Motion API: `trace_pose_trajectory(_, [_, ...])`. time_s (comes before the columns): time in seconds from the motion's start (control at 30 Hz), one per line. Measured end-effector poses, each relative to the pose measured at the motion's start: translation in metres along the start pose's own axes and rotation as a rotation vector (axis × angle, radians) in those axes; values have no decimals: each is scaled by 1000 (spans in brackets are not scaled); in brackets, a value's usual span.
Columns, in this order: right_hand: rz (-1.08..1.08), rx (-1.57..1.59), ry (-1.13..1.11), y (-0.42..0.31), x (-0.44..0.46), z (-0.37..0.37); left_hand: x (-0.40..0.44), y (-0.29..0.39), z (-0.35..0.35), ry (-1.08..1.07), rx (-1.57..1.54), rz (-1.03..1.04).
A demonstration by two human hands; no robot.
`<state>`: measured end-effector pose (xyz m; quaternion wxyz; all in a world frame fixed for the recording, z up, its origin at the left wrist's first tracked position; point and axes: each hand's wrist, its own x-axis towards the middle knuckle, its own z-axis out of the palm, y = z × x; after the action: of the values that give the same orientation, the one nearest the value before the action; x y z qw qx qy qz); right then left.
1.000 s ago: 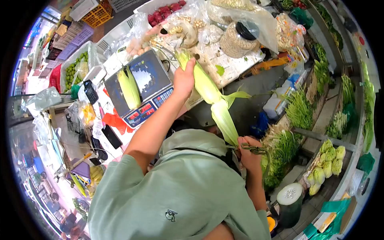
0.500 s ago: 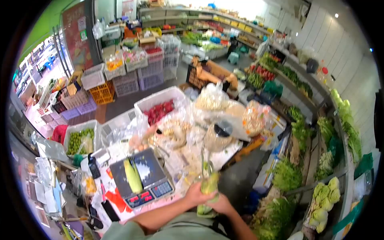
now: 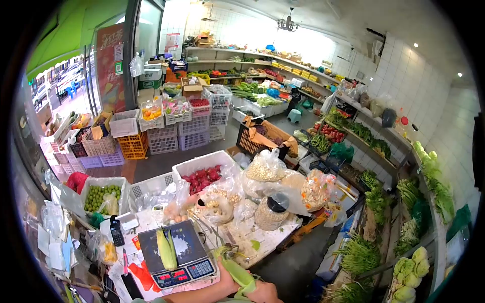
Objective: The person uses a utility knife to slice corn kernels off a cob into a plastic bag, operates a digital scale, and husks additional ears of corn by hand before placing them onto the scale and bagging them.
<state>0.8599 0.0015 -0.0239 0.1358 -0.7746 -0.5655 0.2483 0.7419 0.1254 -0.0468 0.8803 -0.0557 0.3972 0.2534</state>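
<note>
A green ear of corn in its husk lies slantwise between my hands at the bottom of the view, its stalk end toward the table. My left hand is wrapped round its upper part, with the fingers partly hidden. Lower down, my right hand is closed on the husk at the other end. To the left, another ear of corn rests on the dark plate of a digital scale with lit red digits. A small green leaf piece lies on the table.
On the white table stand a jar with a dark lid, bagged goods and a white crate of red fruit. A black phone handset lies left of the scale. Vegetable shelves line the right side.
My hands and the corn have come lower in the view, and the corn has gone from nearly upright to slanting. The view has tipped upward. The corn on the scale stays put.
</note>
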Motion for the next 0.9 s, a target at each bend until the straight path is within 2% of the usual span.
trace_pose_trajectory(0.07, [-190, 100, 70, -5, -2, -2, 33, 12, -29, -48, -2, -15])
trace_pose_trajectory(0.1, [40, 387, -217, -21, -11, -29, 67, 26, -56, -252, 56, -258])
trace_pose_trajectory(0.13, [40, 384, -212, -10, -7, -20, 85, 34, -69, -456, 112, -499])
trace_pose_trajectory(0.17, [-113, 453, -207, 6, -1, -3, 68, 41, -59, -335, 333, -495])
trace_pose_trajectory(0.2, [-263, 521, -207, 16, -1, 8, 68, 51, -58, -332, 333, -500])
trace_pose_trajectory(0.27, [-241, 458, -218, -1, -4, -22, 73, 74, -64, -426, 100, -660])
trace_pose_trajectory(0.3, [-232, 388, -226, -6, -1, -34, 54, 81, -52, -565, 124, -649])
trace_pose_trajectory(0.33, [-233, 399, -221, 6, 2, -22, 34, 85, -38, -556, 133, -649])
trace_pose_trajectory(0.4, [39, 496, -133, 38, 8, 16, -14, 82, -5, -728, 84, -587])
trace_pose_trajectory(0.43, [2, 659, 168, 58, 5, 19, -51, 79, 25, -537, 220, -407])
trace_pose_trajectory(0.47, [-26, 810, 473, 71, -3, 23, -22, 81, -6, -689, 120, -511])
trace_pose_trajectory(0.5, [194, 1091, 648, 41, -5, -14, -14, 82, -14, -719, -12, -598])
trace_pose_trajectory(0.53, [264, 1135, 734, 74, -4, -18, -15, 81, -22, -729, -162, -686])
trace_pose_trajectory(0.57, [278, 1165, 939, 108, -4, -7, -13, 76, -24, -618, -103, -521])
trace_pose_trajectory(0.6, [309, 930, 980, 141, -14, -6, -14, 76, -20, -574, -46, -451])
trace_pose_trajectory(0.63, [469, 1005, 885, 193, -27, 11, -17, 75, -17, -528, 15, -384])
trace_pose_trajectory(0.67, [722, 971, 900, 184, -42, -2, -31, 80, -3, -477, 23, -400])
trace_pose_trajectory(0.73, [845, 673, 597, 213, -89, 17, -26, 95, -4, -737, 28, -462])
trace_pose_trajectory(0.8, [1059, 199, 16, 247, -149, 52, -37, 108, 6, -789, 67, -422])
trace_pose_trajectory(0.83, [1146, 71, -50, 320, -208, 126, -43, 112, 9, -815, 66, -401])
trace_pose_trajectory(0.87, [1178, -73, -283, 307, -246, 134, -49, 117, 12, -816, 44, -373])
trace_pose_trajectory(0.9, [1165, -87, -416, 299, -275, 140, -55, 120, 12, -837, 70, -361])
